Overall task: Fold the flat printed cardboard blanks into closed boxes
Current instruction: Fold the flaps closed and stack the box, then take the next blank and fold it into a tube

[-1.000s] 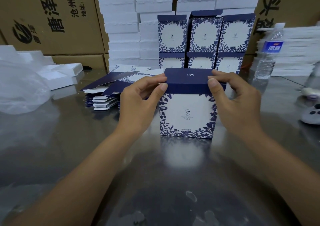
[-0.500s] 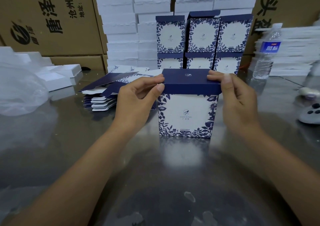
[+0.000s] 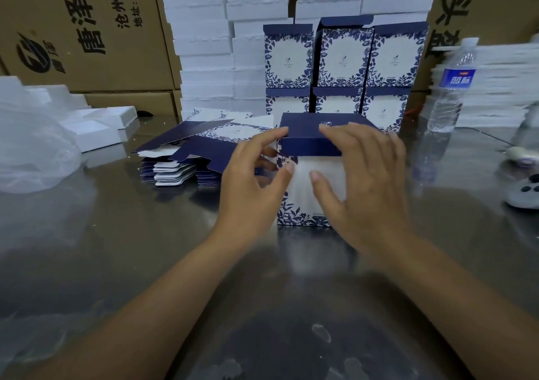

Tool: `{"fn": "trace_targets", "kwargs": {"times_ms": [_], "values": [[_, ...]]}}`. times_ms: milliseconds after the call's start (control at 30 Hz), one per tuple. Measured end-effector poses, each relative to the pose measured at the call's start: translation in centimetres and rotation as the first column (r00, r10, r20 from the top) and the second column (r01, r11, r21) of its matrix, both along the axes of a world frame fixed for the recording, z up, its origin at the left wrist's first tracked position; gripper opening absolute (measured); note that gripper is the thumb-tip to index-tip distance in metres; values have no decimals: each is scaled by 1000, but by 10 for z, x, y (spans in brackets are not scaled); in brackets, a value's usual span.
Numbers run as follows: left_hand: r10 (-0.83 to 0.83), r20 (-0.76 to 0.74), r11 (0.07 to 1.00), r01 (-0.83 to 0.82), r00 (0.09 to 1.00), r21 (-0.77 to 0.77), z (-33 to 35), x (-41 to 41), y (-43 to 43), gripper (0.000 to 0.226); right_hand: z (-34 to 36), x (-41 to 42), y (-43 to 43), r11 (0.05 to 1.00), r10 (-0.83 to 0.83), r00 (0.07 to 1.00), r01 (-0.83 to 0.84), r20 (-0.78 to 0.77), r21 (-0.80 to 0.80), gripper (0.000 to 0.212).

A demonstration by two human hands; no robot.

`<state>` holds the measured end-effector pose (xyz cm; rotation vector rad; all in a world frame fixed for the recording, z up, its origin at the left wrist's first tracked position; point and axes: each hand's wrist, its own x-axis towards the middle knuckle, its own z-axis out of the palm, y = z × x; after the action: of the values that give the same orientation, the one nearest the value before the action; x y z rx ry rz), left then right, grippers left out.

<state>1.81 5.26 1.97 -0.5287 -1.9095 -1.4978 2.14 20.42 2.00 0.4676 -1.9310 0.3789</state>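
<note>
A folded box (image 3: 303,146) with a navy lid and blue leaf print stands upright on the steel table (image 3: 145,248), lid closed. My left hand (image 3: 253,184) is at its left front corner: the index tip touches the lid's left edge and the thumb lies on the white front face. My right hand (image 3: 367,181) is spread over the right half of the front, fingers straight, tips reaching the lid top. Both hands are motion-blurred. A stack of flat printed blanks (image 3: 186,158) lies to the left of the box.
Finished boxes (image 3: 344,59) are stacked in two rows behind, against white foam trays (image 3: 204,44) and brown cartons (image 3: 73,29). A water bottle (image 3: 449,94) stands at the right, a plastic bag (image 3: 32,146) at the left, and a white controller (image 3: 525,193) at the right edge.
Both hands left the lid's side edges and came inward and down over the box's front face. The lid now sits shut on the box.
</note>
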Motion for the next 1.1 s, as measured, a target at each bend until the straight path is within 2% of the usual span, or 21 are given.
{"fn": "trace_targets", "kwargs": {"times_ms": [67,167,267,367,600,867,1000,1100], "values": [[-79,34,997,79,996,8,0,2,1,44,-4,1,-4,997,-83,992,83,98,10,65],[-232,134,969,240,964,-52,-3,6,5,47,-6,0,-3,984,-121,960,149,253,-94,82],[-256,224,934,300,940,-192,-11,8,9,47,-8,-5,3,962,-145,927,214,346,-170,84],[-189,252,946,245,949,-213,-15,2,8,43,-10,-15,13,946,-170,899,264,403,-189,83],[-88,327,979,143,941,-148,-20,-11,4,31,-11,-52,35,894,-204,850,364,486,-261,81],[-189,418,980,143,888,138,-23,-31,6,13,-4,-130,70,846,-241,821,439,518,-302,81],[-228,449,969,158,864,188,-24,-36,4,13,-2,-173,78,805,-278,791,501,544,-317,80],[-244,469,966,168,849,198,-23,-36,3,16,-1,-199,84,726,-421,714,635,560,-263,78]]}}
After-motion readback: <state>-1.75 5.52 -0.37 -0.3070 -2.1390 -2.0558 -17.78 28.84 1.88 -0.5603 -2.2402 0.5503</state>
